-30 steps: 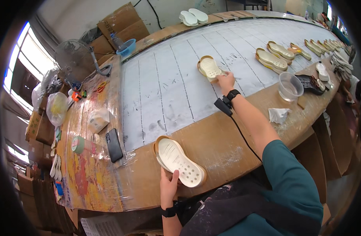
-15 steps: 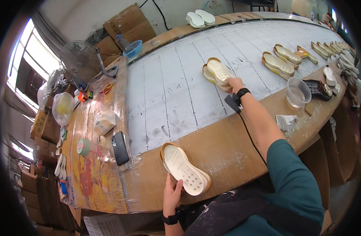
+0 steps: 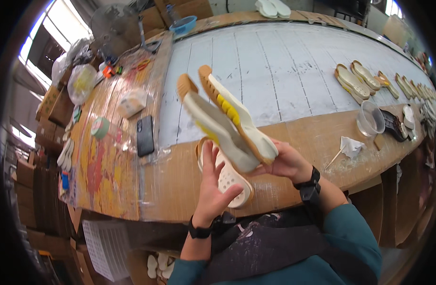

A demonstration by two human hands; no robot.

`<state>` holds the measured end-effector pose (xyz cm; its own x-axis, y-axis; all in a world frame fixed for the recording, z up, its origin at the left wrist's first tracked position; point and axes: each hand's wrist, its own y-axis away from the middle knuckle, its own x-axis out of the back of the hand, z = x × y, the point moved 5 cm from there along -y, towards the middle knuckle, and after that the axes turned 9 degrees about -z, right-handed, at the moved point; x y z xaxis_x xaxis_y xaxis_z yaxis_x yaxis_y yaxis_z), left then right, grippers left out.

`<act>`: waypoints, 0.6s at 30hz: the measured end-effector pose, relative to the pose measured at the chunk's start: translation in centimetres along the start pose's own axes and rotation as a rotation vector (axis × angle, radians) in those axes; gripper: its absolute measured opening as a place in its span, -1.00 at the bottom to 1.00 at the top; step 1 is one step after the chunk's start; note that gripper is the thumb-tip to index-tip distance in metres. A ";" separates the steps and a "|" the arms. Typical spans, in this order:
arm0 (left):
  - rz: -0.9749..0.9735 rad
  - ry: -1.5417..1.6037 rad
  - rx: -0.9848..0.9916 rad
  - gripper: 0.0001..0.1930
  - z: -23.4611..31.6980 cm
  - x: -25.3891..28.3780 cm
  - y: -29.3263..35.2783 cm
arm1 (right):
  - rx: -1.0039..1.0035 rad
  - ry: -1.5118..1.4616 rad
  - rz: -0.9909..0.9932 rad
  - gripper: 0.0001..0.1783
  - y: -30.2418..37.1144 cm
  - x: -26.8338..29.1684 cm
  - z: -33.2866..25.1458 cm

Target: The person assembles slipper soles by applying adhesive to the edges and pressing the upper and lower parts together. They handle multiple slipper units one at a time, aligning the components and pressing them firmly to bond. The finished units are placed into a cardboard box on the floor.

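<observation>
My right hand (image 3: 289,164) is closed around the near ends of two shoe soles, raised and tilted above the table's front edge. The right-hand sole (image 3: 237,111) is off-white with a tan outer layer and yellow side lugs. Beside it, the left-hand sole (image 3: 218,128) is slightly blurred. My left hand (image 3: 212,194) is open, fingers up and thumb spread, close to the raised pair; whether it touches them I cannot tell. Behind that hand, a cream sole with round holes (image 3: 237,190) lies on the cardboard, partly covered by the raised pair and my fingers.
Several soles (image 3: 353,85) stand in a row at the right. Near them are a clear plastic cup (image 3: 370,118), crumpled white paper (image 3: 352,146) and a thin stick (image 3: 334,159). At the left lie a black phone (image 3: 145,137) and a bottle with a green lid (image 3: 100,127).
My right hand has brought the pair of soles from the white surface back toward me and raised them. My left hand has let go of the cardboard-side sole and opened upward.
</observation>
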<state>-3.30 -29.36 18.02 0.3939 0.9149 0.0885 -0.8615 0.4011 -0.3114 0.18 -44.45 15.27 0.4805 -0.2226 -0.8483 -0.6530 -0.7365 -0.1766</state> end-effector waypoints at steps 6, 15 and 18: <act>0.078 0.131 0.024 -0.13 0.3 -0.4 1.3 | -0.039 0.047 0.002 -0.37 0.2 -2.3 2.8; 0.150 0.249 0.070 -0.42 0.2 -0.7 2.0 | 0.044 0.152 0.118 -0.43 1.1 -1.8 4.7; 0.210 0.314 0.100 -0.44 -0.5 -0.5 2.3 | 0.037 0.236 0.152 -0.43 1.5 -1.9 4.4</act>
<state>-5.35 -28.94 16.76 0.2716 0.9249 -0.2659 -0.9546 0.2237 -0.1969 -4.23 -42.31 14.42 0.4957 -0.4742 -0.7276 -0.7467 -0.6606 -0.0782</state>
